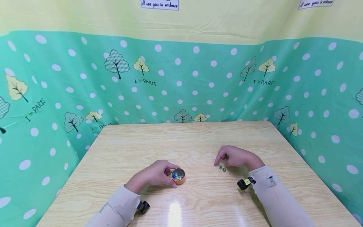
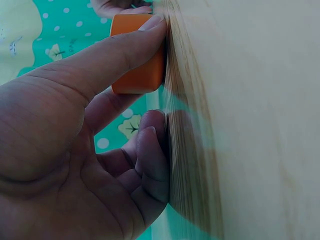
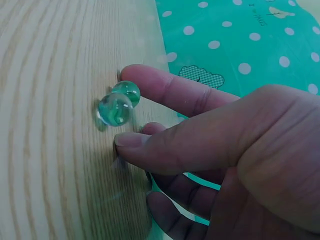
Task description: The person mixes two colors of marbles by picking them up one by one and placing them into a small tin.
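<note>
A small round orange container point(image 1: 178, 182) stands on the table with several coloured marbles point(image 1: 178, 175) inside. My left hand point(image 1: 158, 172) grips it from the left, thumb on the near side and a finger on the far side. In the left wrist view the thumb lies along the orange wall point(image 2: 137, 80), and other fingers curl beside it. To the right, two clear marbles with green swirls point(image 3: 115, 110) lie close together on the wood. My right hand point(image 1: 235, 156) is beside them, thumb and index finger spread around the pair without pinching them. The index fingertip point(image 3: 132, 73) is beside the farther marble.
The pale wooden table point(image 1: 181, 138) stretches around both hands. A green and yellow dotted cloth point(image 1: 195, 82) hangs behind it and at both sides. Each wrist carries a small black camera, such as the right one point(image 1: 243, 184). A bright reflection marks the table's near part.
</note>
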The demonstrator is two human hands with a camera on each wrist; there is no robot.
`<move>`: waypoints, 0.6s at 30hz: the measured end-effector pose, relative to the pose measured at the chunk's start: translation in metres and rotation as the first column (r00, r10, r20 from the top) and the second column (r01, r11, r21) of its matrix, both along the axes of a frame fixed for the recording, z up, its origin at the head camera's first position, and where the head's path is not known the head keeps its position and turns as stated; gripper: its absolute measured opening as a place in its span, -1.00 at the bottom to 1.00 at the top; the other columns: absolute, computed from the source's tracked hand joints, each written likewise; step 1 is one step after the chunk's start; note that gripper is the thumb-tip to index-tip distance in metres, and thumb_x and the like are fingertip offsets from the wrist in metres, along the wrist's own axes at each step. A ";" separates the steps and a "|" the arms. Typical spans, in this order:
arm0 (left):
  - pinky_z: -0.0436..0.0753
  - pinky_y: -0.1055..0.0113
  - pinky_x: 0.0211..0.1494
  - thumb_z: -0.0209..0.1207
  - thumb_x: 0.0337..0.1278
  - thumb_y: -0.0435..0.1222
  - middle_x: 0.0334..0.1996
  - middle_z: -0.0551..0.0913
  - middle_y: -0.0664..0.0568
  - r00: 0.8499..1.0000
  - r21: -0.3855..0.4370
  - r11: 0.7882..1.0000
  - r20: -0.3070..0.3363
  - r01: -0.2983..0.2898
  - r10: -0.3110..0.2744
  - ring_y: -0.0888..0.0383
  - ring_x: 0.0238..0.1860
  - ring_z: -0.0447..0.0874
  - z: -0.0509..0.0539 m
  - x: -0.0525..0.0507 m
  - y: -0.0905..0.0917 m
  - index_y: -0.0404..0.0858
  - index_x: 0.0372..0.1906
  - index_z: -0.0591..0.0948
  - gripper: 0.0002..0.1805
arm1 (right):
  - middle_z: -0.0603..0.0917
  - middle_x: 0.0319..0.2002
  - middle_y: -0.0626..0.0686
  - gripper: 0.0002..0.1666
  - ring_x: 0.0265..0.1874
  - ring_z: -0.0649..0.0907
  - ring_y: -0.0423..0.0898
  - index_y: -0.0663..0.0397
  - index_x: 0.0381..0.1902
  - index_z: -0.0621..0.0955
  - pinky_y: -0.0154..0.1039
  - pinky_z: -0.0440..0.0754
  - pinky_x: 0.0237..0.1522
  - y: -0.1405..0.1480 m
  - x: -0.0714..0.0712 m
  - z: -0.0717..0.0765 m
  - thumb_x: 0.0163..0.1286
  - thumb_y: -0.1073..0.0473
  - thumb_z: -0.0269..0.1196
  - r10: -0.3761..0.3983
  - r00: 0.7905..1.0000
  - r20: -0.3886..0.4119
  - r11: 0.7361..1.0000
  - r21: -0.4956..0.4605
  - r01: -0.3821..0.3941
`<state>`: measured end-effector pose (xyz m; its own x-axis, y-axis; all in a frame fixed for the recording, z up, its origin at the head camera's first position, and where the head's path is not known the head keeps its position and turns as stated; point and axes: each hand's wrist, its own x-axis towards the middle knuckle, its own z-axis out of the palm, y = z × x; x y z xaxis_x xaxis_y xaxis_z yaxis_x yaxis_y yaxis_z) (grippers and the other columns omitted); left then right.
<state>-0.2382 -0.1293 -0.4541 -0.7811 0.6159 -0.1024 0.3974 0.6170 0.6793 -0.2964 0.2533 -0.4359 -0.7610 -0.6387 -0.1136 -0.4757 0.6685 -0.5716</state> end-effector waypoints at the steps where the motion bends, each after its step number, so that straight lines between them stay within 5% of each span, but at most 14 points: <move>1: 0.43 0.37 -0.38 0.62 -0.10 -0.09 -0.36 0.67 0.19 1.000 0.001 1.000 0.001 0.000 0.000 0.19 -0.41 0.48 0.000 0.000 0.000 0.16 0.18 0.72 -0.39 | 0.62 -0.18 -0.01 -0.49 -0.16 0.48 0.01 -0.21 -0.24 0.84 -0.23 0.47 -0.09 0.000 0.000 0.000 0.13 0.58 0.38 -0.004 1.000 0.004 1.000 0.003 0.004; 18: 0.44 0.37 -0.36 0.63 -0.14 -0.06 -0.39 0.66 0.18 1.000 -0.012 1.000 -0.023 0.002 -0.002 0.21 -0.43 0.46 -0.002 -0.002 0.000 0.12 0.21 0.72 -0.34 | 0.65 -0.22 0.03 -0.62 -0.21 0.48 0.06 -0.13 -0.28 0.85 -0.29 0.45 -0.16 0.002 0.000 0.001 0.17 0.50 0.44 0.013 1.000 0.023 1.000 -0.023 -0.012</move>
<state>-0.2398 -0.1289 -0.4564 -0.7821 0.6163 -0.0923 0.4139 0.6244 0.6624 -0.2961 0.2554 -0.4353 -0.7504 -0.6507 -0.1159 -0.4706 0.6492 -0.5976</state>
